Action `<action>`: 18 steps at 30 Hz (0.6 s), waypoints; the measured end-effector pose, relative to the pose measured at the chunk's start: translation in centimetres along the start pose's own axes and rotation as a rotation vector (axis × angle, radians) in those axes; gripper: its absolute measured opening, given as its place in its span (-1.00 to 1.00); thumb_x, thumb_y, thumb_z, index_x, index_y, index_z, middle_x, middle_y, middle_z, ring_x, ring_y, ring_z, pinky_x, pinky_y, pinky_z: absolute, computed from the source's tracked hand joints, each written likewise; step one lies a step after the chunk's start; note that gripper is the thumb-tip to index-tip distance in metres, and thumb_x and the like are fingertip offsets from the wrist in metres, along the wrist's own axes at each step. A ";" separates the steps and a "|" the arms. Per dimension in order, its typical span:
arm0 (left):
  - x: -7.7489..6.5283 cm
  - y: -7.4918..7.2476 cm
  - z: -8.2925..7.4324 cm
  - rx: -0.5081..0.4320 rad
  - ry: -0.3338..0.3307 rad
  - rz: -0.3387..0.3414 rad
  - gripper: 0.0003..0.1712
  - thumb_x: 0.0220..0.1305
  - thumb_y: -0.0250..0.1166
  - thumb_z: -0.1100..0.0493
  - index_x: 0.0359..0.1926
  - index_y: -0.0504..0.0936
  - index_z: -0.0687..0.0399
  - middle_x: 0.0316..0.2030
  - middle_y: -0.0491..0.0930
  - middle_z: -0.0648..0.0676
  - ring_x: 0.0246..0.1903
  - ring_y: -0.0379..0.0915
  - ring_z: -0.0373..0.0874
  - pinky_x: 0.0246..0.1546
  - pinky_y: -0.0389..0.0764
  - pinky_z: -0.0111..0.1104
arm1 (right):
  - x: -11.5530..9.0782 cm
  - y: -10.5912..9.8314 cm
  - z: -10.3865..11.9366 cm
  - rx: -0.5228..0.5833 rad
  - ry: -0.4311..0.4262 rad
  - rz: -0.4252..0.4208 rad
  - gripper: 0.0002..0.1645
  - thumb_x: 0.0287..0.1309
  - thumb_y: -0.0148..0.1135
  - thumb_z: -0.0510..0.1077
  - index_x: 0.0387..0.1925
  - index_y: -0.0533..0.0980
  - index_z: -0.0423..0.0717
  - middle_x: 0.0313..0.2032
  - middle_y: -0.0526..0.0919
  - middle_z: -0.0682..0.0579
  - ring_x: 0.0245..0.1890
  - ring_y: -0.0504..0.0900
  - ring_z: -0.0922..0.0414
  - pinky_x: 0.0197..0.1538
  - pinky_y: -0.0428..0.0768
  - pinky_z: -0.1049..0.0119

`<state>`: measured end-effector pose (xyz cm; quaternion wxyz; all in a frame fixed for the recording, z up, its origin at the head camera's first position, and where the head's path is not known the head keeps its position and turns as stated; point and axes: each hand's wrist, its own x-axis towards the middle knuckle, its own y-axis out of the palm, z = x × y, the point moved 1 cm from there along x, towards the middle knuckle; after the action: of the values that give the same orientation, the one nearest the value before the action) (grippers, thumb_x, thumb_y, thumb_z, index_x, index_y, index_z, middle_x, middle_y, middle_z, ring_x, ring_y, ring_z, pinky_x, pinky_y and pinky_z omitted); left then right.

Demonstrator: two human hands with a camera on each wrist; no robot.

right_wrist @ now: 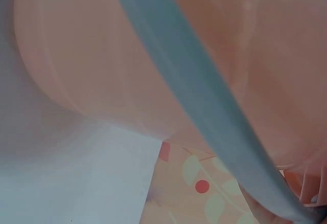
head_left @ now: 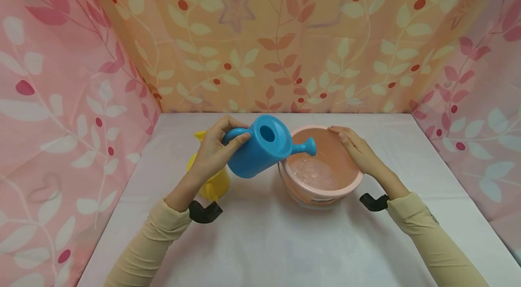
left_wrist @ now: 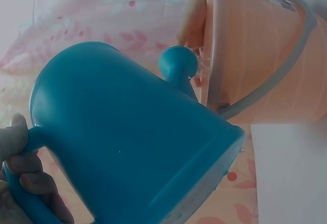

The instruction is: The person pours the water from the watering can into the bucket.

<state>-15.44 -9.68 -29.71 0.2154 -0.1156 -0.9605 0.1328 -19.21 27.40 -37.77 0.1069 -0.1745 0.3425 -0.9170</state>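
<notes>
My left hand [head_left: 217,147] grips the handle of a blue watering can [head_left: 260,153], tilted to the right above the table. Its round sprinkler head [head_left: 310,146] reaches over the rim of a pink bucket [head_left: 325,194]. Thin streams of water leave the sprinkler head in the left wrist view, and rippling, bubbly water [head_left: 313,171] lies in the bucket. At the bucket's right side, my right hand [head_left: 358,151] holds the rim. Droplets cling to the can's base in the left wrist view. The bucket's grey carrying handle [right_wrist: 189,75] hangs down along its outer wall.
A yellow watering can [head_left: 217,184] stands left of the bucket, partly hidden behind my left hand and the blue can. The white tabletop [head_left: 260,242] is bordered by leaf-patterned curtains [head_left: 277,52] at the back and both sides. Black wrist mounts [head_left: 205,212] stick out below both hands.
</notes>
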 end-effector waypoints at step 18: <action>0.1 0.1 -0.1 0.003 0.017 0.010 -0.72 0.19 0.26 0.18 -0.08 0.48 0.11 -0.10 0.55 0.08 -0.01 0.44 -0.09 0.06 0.40 -0.03 | 0.0 -0.1 0.2 0.007 0.023 0.004 -0.52 0.44 -0.27 -0.02 0.26 0.31 -0.09 0.28 0.28 -0.08 0.33 0.17 -0.09 0.27 0.12 -0.19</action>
<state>-15.45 -9.56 -29.57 0.2228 -0.1214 -0.9579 0.1344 -19.12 27.36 -37.63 0.1053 -0.1629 0.3407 -0.9199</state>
